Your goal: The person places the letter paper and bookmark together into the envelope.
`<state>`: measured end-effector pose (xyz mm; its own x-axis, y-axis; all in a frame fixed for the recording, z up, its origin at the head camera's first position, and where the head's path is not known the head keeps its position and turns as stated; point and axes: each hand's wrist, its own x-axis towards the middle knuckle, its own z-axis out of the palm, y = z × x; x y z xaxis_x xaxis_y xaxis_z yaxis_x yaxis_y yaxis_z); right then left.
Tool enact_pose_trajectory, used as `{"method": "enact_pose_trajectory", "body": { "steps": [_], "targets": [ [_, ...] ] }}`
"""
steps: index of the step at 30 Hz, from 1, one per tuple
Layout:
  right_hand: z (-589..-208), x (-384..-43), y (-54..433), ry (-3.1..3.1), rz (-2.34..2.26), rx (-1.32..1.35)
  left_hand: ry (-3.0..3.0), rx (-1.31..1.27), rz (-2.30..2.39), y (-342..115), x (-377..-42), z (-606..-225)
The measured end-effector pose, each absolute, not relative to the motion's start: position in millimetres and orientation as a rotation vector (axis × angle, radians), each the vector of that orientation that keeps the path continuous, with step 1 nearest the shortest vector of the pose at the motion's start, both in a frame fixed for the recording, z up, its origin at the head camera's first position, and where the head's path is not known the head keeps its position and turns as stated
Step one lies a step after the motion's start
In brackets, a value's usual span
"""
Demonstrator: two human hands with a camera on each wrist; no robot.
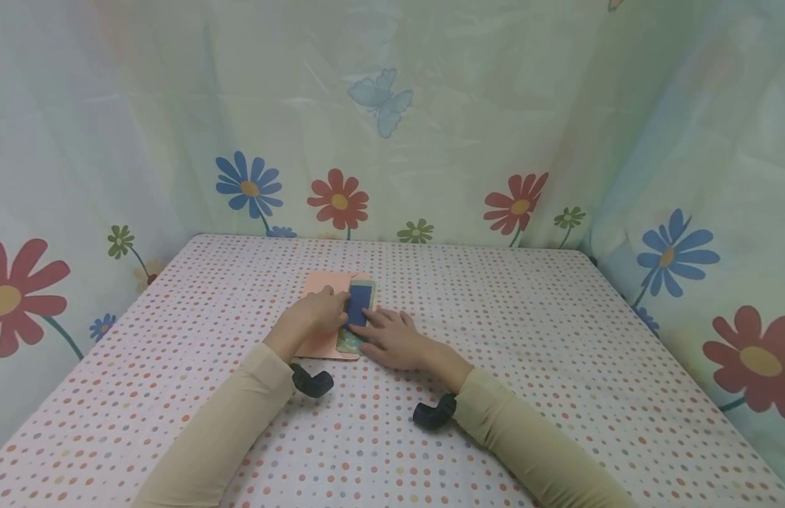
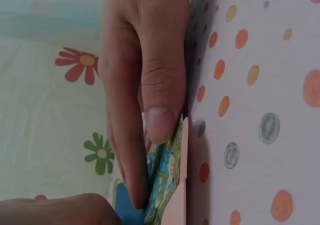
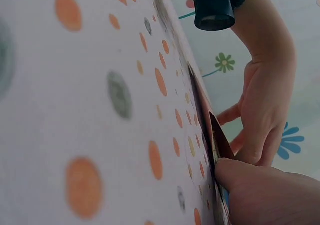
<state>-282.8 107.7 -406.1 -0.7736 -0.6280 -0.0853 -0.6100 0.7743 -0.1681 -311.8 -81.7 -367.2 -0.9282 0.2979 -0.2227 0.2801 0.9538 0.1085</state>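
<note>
A pink, flat envelope-like piece (image 1: 319, 346) lies on the table, with a green-and-blue painted card (image 1: 349, 342) over its right part. On the card sits a dark blue rectangular panel (image 1: 359, 303). My left hand (image 1: 313, 314) reaches in from the left, its fingertips at the panel's left edge. In the left wrist view, its thumb and forefinger point down onto the painted surface (image 2: 167, 170). My right hand (image 1: 395, 340) rests low at the card's right side, fingers spread, thumb toward the panel. The card's far-left part is hidden under my left hand.
A white tablecloth (image 1: 526, 339) with coloured dots covers the table. Behind and beside it hang flowered curtains (image 1: 430, 106). A black wrist device (image 1: 313, 381) hangs under my left cuff, and another black device (image 1: 434, 413) under my right.
</note>
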Motion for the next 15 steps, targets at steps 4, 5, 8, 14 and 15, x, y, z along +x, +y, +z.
{"method": "enact_pose_trajectory", "body": {
  "steps": [4, 5, 8, 14, 15],
  "targets": [
    [-404, -282, 104, 2.821, -0.177, -0.959, 2.874, 0.441, 0.12, -81, -310, -369],
    [-404, -281, 103, 2.819, -0.175, -0.957, 2.876, 0.442, 0.117, -81, -310, -369],
    [-400, -280, 100, 2.808, -0.163, -0.936, 2.88, 0.435, 0.119, -80, -309, -369],
    [-398, -278, 94, 2.815, -0.103, -0.965, 2.872, 0.412, 0.119, -81, -311, -367],
    [-398, -278, 93, 2.817, -0.097, -0.975, 2.871, 0.41, 0.117, -81, -312, -367]
  ]
}}
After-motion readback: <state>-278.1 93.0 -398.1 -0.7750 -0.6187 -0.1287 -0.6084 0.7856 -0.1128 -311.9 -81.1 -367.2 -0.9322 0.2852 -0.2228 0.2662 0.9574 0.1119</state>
